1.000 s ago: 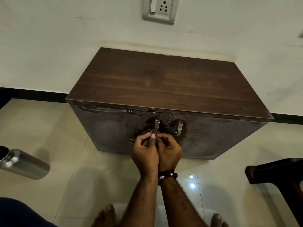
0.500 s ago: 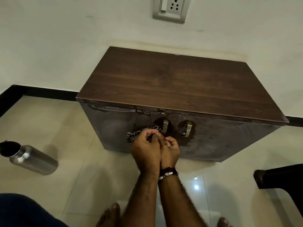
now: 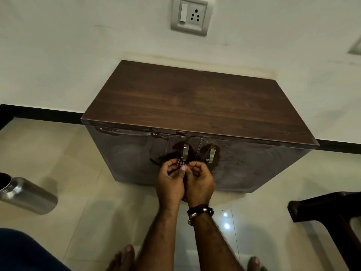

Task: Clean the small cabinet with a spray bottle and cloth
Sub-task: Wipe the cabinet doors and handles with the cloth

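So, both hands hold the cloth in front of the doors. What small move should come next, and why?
Probably press the checkered cloth, bunched between the left hand and right hand, onto the left door and wipe: the door fronts look streaked and smeared, and the cloth is already beside the handle.

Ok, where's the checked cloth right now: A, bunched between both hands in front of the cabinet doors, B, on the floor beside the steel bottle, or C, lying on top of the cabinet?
A: the cloth peeks out between the left hand and right hand, just below the door handles.
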